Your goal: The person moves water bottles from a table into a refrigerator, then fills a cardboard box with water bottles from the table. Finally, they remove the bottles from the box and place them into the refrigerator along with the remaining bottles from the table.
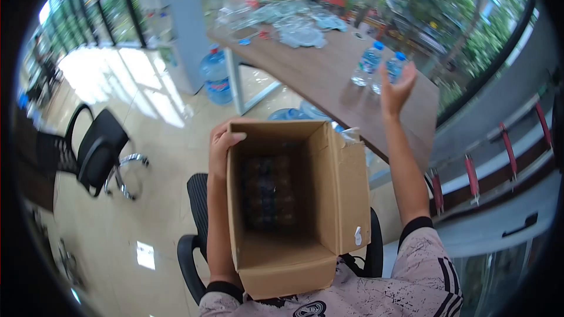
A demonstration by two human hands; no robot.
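Observation:
An open cardboard box [352, 199] stands tilted in front of my chest, its flaps folded outward. My left hand [222, 141] grips its far left corner, thumb over the rim. Deep in the shadowed box lie clear plastic bottles [267, 194]. My right hand [399, 88] is stretched over the brown table, thumb and fingers apart, right at a water bottle [396, 63] with a blue cap. The hand partly covers that bottle. Just left of it stands another upright water bottle [368, 63], also blue-capped.
Crumpled clear plastic [299, 29] lies at the table's [329, 73] far end. A large blue water jug [216, 76] stands on the floor beside the table leg. Black office chairs [97, 147] are at left and beneath the box. Red-handled bars [472, 179] line the right side.

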